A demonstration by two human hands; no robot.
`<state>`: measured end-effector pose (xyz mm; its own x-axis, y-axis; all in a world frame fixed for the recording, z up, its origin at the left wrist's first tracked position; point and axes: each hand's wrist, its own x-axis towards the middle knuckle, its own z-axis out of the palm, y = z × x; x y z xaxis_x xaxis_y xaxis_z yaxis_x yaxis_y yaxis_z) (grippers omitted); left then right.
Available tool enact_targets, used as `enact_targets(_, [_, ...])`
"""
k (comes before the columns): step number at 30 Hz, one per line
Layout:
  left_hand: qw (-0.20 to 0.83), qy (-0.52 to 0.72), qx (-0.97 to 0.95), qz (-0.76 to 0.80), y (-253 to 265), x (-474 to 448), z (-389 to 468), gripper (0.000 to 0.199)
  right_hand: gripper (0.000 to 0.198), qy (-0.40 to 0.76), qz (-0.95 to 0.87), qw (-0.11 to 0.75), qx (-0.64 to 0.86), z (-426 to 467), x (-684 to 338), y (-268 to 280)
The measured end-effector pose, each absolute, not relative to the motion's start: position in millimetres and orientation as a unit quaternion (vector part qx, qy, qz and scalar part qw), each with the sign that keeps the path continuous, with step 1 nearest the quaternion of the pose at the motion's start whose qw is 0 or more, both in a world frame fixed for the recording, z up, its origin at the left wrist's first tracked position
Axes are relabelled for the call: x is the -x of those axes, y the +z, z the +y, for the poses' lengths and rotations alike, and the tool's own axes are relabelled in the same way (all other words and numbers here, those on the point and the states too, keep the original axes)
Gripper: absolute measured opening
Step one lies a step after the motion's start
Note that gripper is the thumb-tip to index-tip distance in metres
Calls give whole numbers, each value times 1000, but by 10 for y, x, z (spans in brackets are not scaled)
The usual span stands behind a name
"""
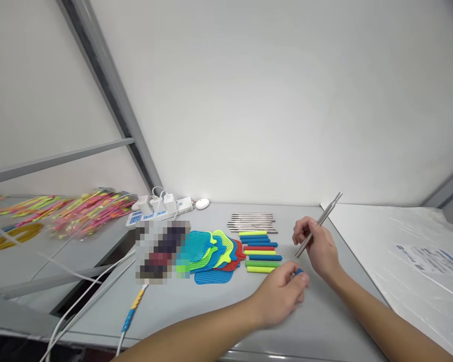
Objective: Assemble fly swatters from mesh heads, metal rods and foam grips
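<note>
My right hand [320,249] is closed around a silver metal rod [330,203] that looks telescopic, tilted with its upper end to the right. Closer to me, my left hand [281,294] has its fingers wrapped round a blue handle tube [299,271]; only its end shows. The rod's lower tip is just above that end, apart from it. Left of my hands lies a column of coloured handle tubes [262,264] in blue, green, yellow and red. Behind them is a stack of silver rods [251,221]. Fly swatter heads [211,254] overlap in a pile further left.
A blurred-out phone-like object [162,251] with a cable lies at left. Behind it stands a power strip [158,216] with plugs, near a white mouse-shaped item [202,203]. Bagged colourful items [94,211] lie far left. A white wrapped package [407,251] covers the right side.
</note>
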<state>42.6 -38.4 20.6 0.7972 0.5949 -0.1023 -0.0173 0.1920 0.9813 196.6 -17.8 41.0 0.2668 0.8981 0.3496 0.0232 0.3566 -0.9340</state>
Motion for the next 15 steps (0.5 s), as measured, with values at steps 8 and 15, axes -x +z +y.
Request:
enact_targets(8, [626, 286, -666, 286, 279, -383, -261, 34, 47, 365, -465, 657, 469, -186, -1932, 483])
enact_targets(15, [577, 278, -713, 287, 316, -378, -267, 31, 46, 398, -449, 643, 476, -193, -1822, 443])
